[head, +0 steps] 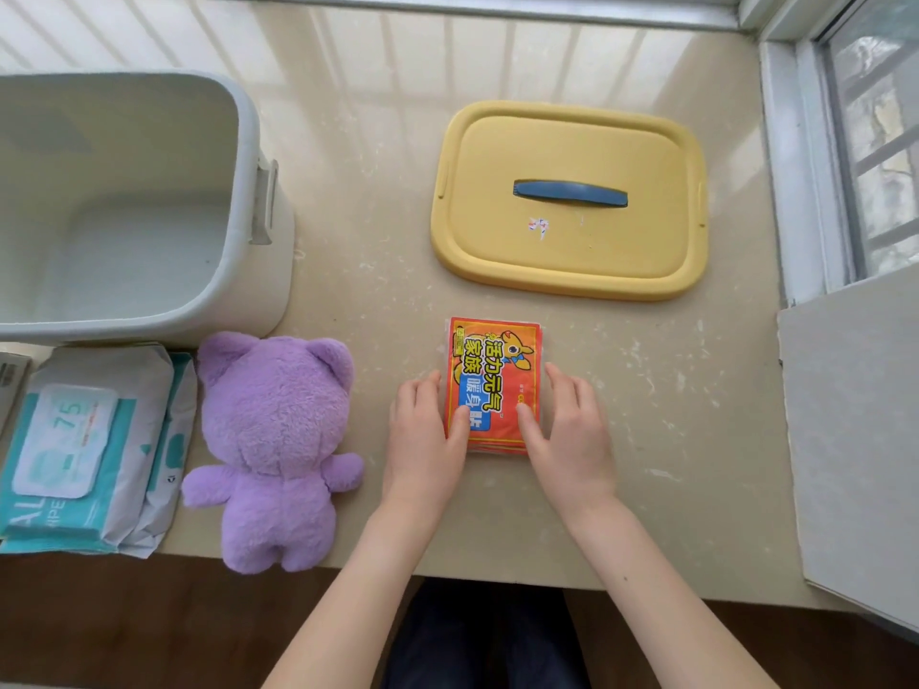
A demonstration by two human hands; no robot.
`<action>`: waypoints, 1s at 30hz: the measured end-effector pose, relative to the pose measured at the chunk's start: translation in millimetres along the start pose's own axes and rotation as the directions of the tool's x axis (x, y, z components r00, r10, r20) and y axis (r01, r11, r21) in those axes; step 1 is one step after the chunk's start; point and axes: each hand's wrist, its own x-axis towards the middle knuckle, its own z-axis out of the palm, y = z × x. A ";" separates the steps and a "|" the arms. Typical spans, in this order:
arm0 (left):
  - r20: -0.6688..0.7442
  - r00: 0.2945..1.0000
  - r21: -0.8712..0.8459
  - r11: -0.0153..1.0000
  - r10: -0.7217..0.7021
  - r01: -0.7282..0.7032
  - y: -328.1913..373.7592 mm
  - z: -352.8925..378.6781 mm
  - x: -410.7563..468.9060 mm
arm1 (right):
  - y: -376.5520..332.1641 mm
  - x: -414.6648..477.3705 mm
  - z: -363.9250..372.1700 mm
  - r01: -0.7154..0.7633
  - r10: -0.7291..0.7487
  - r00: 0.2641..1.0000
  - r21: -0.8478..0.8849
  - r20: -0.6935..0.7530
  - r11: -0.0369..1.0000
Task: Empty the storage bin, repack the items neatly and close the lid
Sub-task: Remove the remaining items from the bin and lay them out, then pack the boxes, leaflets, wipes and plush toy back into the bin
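The pale grey storage bin (248, 141) stands at the far left, and its visible inside holds nothing. Its yellow lid (572, 261) with a blue handle (570, 193) lies flat on the counter at the right. A stack of orange-red heat-pad packets (495, 370) lies on the counter in front of me. My left hand (427, 435) presses its left side and my right hand (567, 430) its right side, thumbs on top. A purple plush bear (276, 440) lies face down left of my hands. Two teal wet-wipe packs (84, 450) lie at the near left.
The beige counter (671, 415) ends at a near edge over a dark wood floor. A window frame (815, 166) runs along the right. A grey slab (855, 440) juts in at the right near side. A dark item's edge (7, 385) shows at far left.
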 end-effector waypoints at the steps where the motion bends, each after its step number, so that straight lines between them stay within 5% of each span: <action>1: -0.005 0.999 0.058 0.997 0.042 -0.042 7.3 -10.1 -2.6 | -4.3 -1.0 -11.5 0.040 -0.040 0.999 -0.038 -0.003 0.998; 11: -0.124 0.865 0.344 0.839 0.486 -0.422 147.4 -180.3 -76.8 | -95.8 -41.4 -213.4 0.337 -0.350 0.934 -0.154 -0.067 0.929; 20: -0.199 0.817 0.350 0.818 0.541 -0.457 195.6 -248.8 -185.5 | -134.2 -111.1 -308.5 0.534 -0.545 0.835 -0.125 -0.080 0.836; 30: -0.249 0.926 0.364 0.914 0.283 -0.181 127.3 -234.5 -259.2 | -107.7 -132.3 -256.3 0.620 -0.595 0.779 -0.100 0.196 0.779</action>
